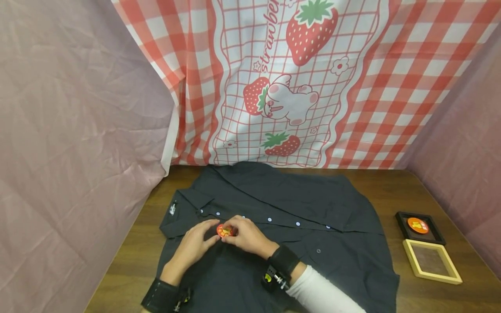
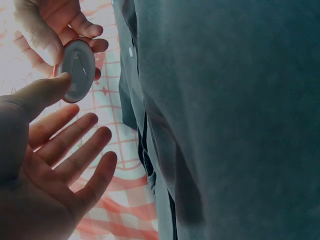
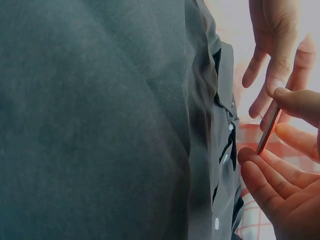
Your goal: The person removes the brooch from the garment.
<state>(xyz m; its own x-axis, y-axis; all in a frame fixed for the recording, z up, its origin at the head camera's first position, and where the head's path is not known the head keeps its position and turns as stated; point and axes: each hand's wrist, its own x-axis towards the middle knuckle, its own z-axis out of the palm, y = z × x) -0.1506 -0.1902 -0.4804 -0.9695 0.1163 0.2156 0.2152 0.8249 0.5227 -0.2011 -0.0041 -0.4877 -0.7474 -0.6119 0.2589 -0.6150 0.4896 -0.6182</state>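
A round red pin badge with a yellow figure on its front is held over the dark shirt. My right hand pinches the badge by its edge between thumb and fingers. On the other side, the thumb of my left hand touches the badge, while its other fingers stretch out straight, apart from it. The left wrist view shows the grey back of the badge, with a thin pin standing at an angle. Edge-on in the right wrist view, the badge has its pin pointing toward the shirt.
At the right of the wooden table, a black square frame holds an orange round badge. A pale yellow frame lies in front of it. Behind hangs a red checked strawberry cloth; a pink cloth hangs left.
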